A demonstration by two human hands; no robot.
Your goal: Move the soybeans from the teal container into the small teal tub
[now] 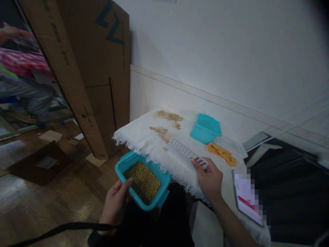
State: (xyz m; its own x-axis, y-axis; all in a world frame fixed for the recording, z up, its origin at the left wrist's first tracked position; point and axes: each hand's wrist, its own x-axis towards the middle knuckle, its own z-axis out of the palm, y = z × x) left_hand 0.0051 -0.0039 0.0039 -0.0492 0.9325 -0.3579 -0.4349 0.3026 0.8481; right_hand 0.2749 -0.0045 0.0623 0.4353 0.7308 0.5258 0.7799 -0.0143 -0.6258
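My left hand [117,199] grips the near-left rim of a turquoise plastic container [163,178] below the table's front edge. Small round yellow-green beans [145,180] fill much of it. In my right hand [209,176] is the near end of a white slotted plastic tray [185,151], held over the white fringed tablecloth [136,132]. Just beyond the tray's far end lie loose pale beans [160,132], with another scattered patch of beans [168,115] farther back.
A second turquoise container [205,128] stands near the wall, beside an orange cloth [221,153] and a clear lid [231,145]. A tablet-like device [246,199] lies at right. A tall cardboard box [100,68] rises at left; behind it is another person [23,68].
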